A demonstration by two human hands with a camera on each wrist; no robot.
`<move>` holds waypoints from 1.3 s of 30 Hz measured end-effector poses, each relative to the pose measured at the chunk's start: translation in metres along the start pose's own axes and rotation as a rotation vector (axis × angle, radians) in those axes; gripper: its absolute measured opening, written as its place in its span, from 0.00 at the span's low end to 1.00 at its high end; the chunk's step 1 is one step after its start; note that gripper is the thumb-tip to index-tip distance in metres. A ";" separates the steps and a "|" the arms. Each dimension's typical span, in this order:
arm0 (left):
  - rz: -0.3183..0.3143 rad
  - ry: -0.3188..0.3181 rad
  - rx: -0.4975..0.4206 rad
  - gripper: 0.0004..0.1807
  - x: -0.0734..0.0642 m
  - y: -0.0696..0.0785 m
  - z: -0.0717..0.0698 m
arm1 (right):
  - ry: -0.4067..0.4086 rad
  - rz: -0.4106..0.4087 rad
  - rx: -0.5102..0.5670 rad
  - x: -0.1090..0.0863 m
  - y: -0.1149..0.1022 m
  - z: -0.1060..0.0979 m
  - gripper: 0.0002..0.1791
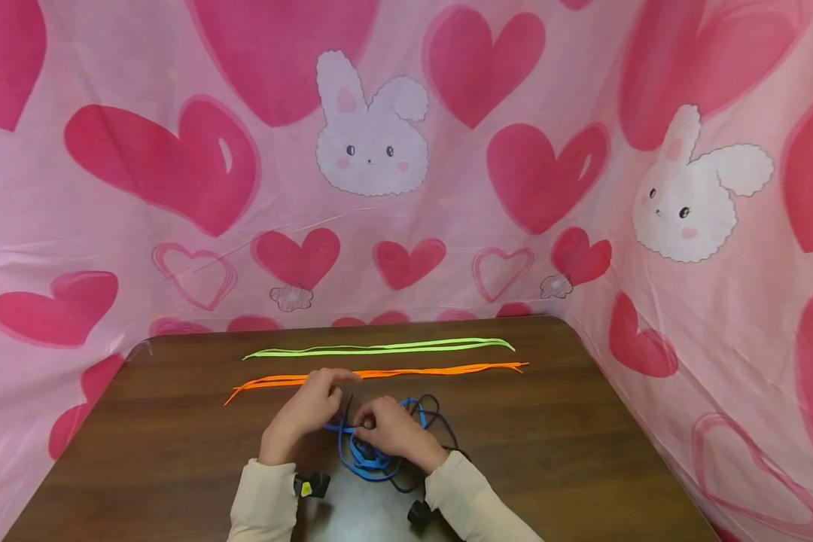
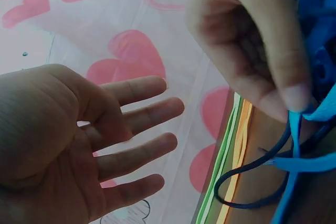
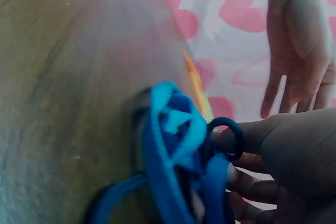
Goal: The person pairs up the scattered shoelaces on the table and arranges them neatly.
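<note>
A tangle of blue shoelace (image 1: 371,476) and dark shoelace (image 1: 452,430) lies on the near middle of the table. My right hand (image 1: 394,430) is over it, pinching the blue lace between thumb and fingertips. In the left wrist view the pinched strand hangs from that thumb, and a loop of dark lace (image 2: 244,205) curves out beside it. In the right wrist view, bunched blue lace (image 3: 163,145) shows next to the right fingers. My left hand (image 1: 309,409), to the left of the tangle, holds nothing; its fingers (image 2: 144,124) are extended and spread.
Beyond the hands, an orange shoelace (image 1: 440,370) stretches across the brown table (image 1: 549,452), doubled lengthwise. A green shoelace (image 1: 393,348) lies parallel behind it, near the far edge. Pink heart-and-bunny cloth (image 1: 406,211) hangs behind and along the sides.
</note>
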State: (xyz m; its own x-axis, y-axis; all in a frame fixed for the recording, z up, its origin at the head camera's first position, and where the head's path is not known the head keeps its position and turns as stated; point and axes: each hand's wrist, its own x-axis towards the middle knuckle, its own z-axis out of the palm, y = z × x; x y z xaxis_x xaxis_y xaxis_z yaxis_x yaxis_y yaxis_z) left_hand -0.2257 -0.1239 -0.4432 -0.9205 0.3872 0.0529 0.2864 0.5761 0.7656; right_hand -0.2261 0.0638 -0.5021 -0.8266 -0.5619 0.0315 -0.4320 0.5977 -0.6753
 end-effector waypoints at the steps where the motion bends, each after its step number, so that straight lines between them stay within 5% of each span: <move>1: 0.003 -0.003 0.000 0.20 -0.001 0.001 0.000 | 0.002 -0.014 0.001 -0.001 -0.001 -0.002 0.03; 14: 0.100 -0.137 -0.001 0.15 -0.006 0.003 -0.011 | 0.041 -0.047 0.028 -0.025 -0.024 -0.046 0.04; 22: 0.098 -0.252 -0.146 0.12 -0.014 0.014 -0.015 | 0.132 -0.070 0.085 -0.039 -0.029 -0.066 0.06; 30: 0.164 -0.212 -0.122 0.10 -0.019 0.019 -0.015 | 0.136 -0.074 0.099 -0.052 -0.023 -0.080 0.08; 39: 0.138 -0.180 -0.064 0.10 -0.026 0.017 -0.022 | 0.104 -0.081 0.129 -0.067 -0.010 -0.094 0.07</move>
State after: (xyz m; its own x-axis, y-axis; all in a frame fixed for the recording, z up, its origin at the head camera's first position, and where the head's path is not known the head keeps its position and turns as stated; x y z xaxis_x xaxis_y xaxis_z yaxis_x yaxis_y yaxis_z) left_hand -0.2028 -0.1398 -0.4179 -0.8095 0.5850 0.0493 0.3837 0.4636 0.7986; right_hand -0.2002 0.1487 -0.4283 -0.8265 -0.5393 0.1614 -0.4547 0.4705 -0.7563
